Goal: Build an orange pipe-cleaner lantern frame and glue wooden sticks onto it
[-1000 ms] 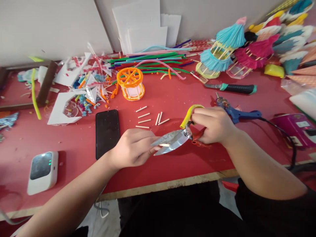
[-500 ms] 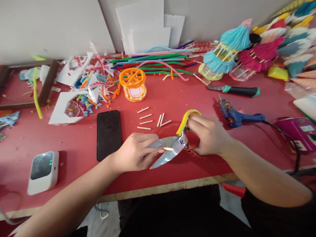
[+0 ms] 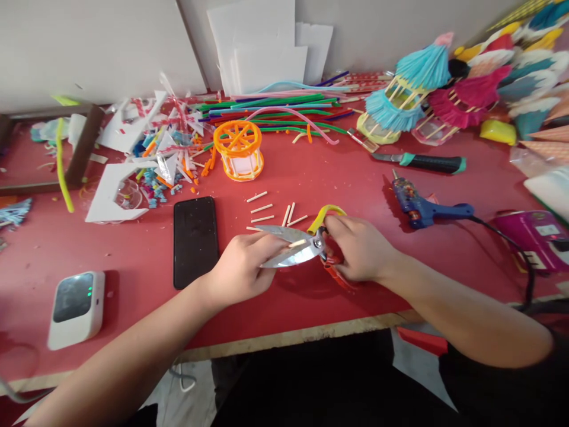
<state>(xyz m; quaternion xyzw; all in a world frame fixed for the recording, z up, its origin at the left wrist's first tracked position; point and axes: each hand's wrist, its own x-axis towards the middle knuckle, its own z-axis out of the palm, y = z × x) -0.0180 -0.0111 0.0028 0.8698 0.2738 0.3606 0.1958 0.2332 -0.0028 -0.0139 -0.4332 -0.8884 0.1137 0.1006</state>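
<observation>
My right hand [image 3: 362, 246] is closed round the handles of a pair of scissors [image 3: 296, 256], one handle yellow and the other red. Its blades are parted and point left. Between them lies a short pale wooden stick [image 3: 297, 243], pinched by my left hand [image 3: 246, 264], whose fingers are partly behind the blades. Just beyond the blades, several cut stick pieces [image 3: 261, 208] are scattered on the red table [image 3: 311, 178]. An orange drum-shaped frame [image 3: 237, 133] with pale stick posts stands behind them.
A black phone [image 3: 195, 243] lies beside my left hand, a white device [image 3: 76, 309] farther left. To the right are a glue gun [image 3: 427, 207] and a utility knife [image 3: 433, 163]. Pipe cleaners [image 3: 275, 110], scraps [image 3: 164, 160] and a blue tiered lantern-like model [image 3: 402, 95] line the back.
The scissors have swung upward and left, and their blades have come closer together around the stick. My right hand has moved slightly left.
</observation>
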